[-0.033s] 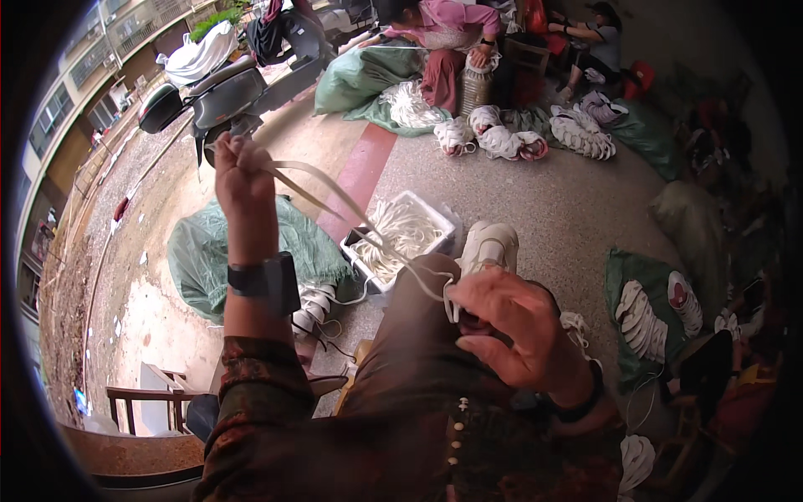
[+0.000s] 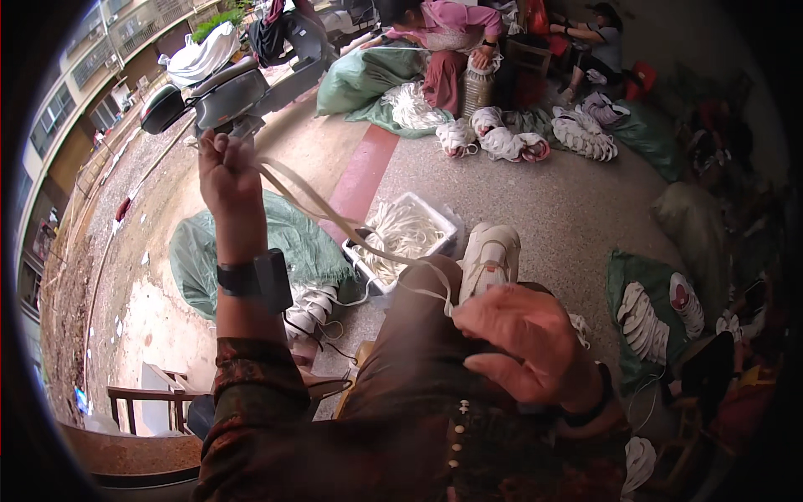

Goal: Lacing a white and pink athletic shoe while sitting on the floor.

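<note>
My left hand [image 2: 222, 171] is raised high at the left, its fingers closed on several long white flat straps [image 2: 335, 219]. The straps run down and right to my right hand [image 2: 519, 343], which pinches their other end over my brown-trousered lap. A dark watch [image 2: 251, 280] sits on my left wrist. Under the stretched straps stands a white plastic tub [image 2: 447, 219] full of more white straps. My white shoe [image 2: 489, 255] rests just right of the tub.
A green sack [image 2: 276, 243] lies on the floor left of the tub. Bundles of white straps [image 2: 502, 142] lie near two seated people [image 2: 443, 42] at the back. A parked scooter [image 2: 234, 84] is far left, another green sheet with bundles [image 2: 661, 309] right, a wooden stool [image 2: 142, 402] lower left.
</note>
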Demonstrator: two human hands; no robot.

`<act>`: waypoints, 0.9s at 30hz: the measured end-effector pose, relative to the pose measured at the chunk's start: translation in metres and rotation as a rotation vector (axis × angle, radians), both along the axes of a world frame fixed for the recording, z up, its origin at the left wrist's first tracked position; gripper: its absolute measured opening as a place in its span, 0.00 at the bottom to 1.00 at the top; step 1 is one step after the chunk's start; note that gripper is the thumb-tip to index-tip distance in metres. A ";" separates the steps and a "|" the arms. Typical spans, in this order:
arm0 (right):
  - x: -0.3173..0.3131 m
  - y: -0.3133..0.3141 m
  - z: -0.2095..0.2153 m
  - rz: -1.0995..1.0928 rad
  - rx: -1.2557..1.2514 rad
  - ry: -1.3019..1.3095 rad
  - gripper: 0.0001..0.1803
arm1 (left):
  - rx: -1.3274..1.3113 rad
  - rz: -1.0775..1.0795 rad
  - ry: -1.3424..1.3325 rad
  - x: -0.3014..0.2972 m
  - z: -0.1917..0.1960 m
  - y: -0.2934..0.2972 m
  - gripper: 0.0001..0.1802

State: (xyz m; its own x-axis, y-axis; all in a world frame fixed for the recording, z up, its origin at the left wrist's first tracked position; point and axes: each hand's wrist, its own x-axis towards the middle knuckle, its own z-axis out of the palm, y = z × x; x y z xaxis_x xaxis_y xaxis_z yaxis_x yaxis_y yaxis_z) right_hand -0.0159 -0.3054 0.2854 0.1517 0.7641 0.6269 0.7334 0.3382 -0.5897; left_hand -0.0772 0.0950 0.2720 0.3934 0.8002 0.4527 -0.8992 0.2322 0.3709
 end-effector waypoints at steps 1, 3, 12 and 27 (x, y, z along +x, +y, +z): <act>-0.004 -0.006 0.015 0.074 -0.036 -0.007 0.19 | 0.260 0.163 0.008 -0.008 0.008 0.002 0.10; -0.009 -0.010 0.038 0.257 0.015 -0.200 0.16 | 0.245 0.251 0.061 -0.018 0.032 0.000 0.10; -0.054 -0.004 0.039 0.400 0.389 0.191 0.10 | 0.250 -0.226 0.570 0.049 -0.066 -0.149 0.11; 0.128 -0.020 -0.217 -0.671 -0.487 0.208 0.07 | 0.620 -0.588 1.261 0.096 -0.210 -0.214 0.10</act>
State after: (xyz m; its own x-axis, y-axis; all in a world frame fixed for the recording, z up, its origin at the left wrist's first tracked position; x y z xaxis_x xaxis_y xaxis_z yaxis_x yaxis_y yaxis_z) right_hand 0.1118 -0.3251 0.0685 0.7438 0.6487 0.1612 0.5489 -0.4551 -0.7011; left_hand 0.0188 -0.1191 0.0623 0.9528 0.2127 -0.2166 0.2305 -0.0426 0.9721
